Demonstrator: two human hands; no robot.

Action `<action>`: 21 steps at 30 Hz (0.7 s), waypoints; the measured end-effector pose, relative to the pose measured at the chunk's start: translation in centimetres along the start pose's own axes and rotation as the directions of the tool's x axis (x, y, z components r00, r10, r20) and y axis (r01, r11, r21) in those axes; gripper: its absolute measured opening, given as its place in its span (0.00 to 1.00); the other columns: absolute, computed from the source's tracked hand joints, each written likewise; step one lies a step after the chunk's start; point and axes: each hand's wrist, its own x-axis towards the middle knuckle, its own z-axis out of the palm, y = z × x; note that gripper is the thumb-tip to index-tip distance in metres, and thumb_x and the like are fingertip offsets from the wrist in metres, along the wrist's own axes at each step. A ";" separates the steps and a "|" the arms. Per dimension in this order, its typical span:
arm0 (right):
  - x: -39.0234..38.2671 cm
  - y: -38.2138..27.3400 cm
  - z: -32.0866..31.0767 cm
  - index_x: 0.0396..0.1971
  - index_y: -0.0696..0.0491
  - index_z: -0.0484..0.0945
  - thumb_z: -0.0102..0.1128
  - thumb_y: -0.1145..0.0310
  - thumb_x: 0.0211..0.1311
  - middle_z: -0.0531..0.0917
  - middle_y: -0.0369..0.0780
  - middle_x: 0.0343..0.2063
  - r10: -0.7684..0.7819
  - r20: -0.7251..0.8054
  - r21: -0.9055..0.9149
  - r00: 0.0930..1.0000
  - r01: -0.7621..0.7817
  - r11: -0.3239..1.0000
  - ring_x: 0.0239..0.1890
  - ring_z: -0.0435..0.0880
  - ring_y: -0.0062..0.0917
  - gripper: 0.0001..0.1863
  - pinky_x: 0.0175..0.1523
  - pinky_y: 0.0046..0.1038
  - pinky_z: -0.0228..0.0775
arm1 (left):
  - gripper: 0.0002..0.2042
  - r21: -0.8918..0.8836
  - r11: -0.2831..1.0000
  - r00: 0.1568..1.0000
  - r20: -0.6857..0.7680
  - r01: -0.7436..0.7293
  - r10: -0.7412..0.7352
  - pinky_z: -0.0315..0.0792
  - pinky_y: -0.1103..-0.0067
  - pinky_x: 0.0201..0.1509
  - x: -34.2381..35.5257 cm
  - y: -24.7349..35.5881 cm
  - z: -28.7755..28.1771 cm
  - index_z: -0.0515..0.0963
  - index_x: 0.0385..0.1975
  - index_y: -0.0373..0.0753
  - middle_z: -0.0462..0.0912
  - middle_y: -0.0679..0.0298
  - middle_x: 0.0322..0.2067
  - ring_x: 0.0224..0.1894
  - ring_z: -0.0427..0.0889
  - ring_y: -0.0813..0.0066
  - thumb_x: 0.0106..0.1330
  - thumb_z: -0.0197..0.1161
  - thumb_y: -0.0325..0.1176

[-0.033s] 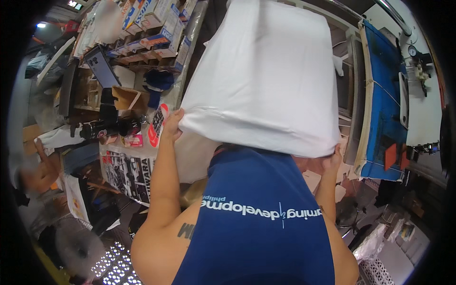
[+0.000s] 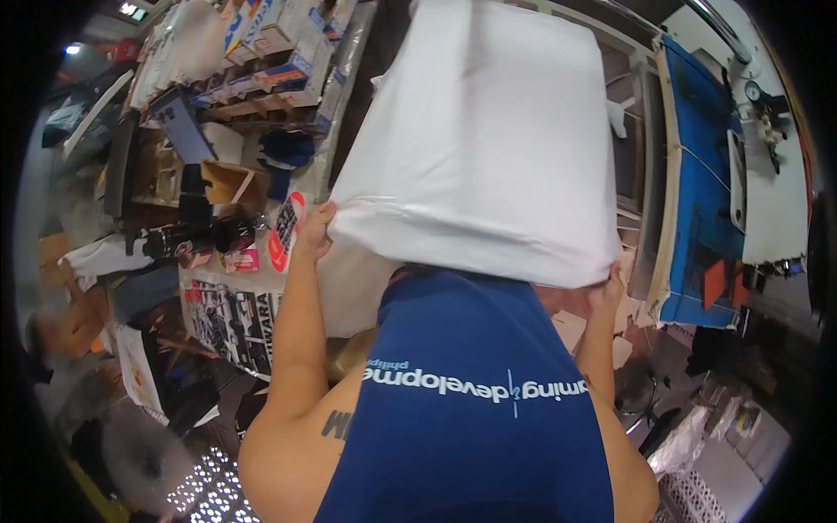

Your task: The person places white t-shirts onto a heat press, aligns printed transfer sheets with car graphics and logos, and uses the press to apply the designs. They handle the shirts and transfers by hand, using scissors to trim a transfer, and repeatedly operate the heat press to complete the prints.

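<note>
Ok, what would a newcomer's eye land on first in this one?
First, the large white cloth at upper centre, its near corners held by the left grip and right grip. Next, the dark blue top with pale lettering, filling the lower centre. Then the bright blue panel on the right.

My broad, white, rectangular cloth [image 2: 479,148] looks matt and smooth, lightly creased; my dark-blue sleeveless fabric top [image 2: 462,331], matt; the silver metal tube [image 2: 720,30], glossy.
</note>
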 end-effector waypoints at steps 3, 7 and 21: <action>0.2 0.6 -0.6 0.69 0.55 0.69 0.56 0.53 0.77 0.73 0.44 0.70 0.037 0.004 0.091 0.999 -0.038 0.995 0.72 0.69 0.43 0.30 0.77 0.53 0.57 | 0.17 -0.060 0.998 0.997 0.072 -0.034 0.039 0.76 0.68 0.64 0.1 0.2 -0.6 0.78 0.58 0.36 0.84 0.58 0.55 0.57 0.83 0.67 0.80 0.57 0.40; 2.2 1.5 -2.2 0.65 0.58 0.73 0.59 0.55 0.77 0.78 0.45 0.65 -0.102 -0.128 0.150 0.987 0.121 0.981 0.66 0.75 0.38 0.27 0.75 0.46 0.61 | 0.17 0.000 1.000 0.997 0.065 0.031 -0.031 0.77 0.63 0.65 0.3 -0.1 0.5 0.76 0.61 0.36 0.83 0.56 0.57 0.58 0.83 0.63 0.80 0.55 0.39; 10.0 -2.9 30.6 0.42 0.58 0.84 0.68 0.65 0.63 0.86 0.50 0.48 -0.596 0.703 -0.691 0.388 0.572 -0.442 0.55 0.81 0.48 0.14 0.63 0.45 0.71 | 0.07 0.809 -0.162 0.531 0.508 -0.566 0.678 0.76 0.64 0.55 16.3 13.0 27.1 0.84 0.39 0.35 0.85 0.50 0.43 0.50 0.83 0.49 0.65 0.63 0.27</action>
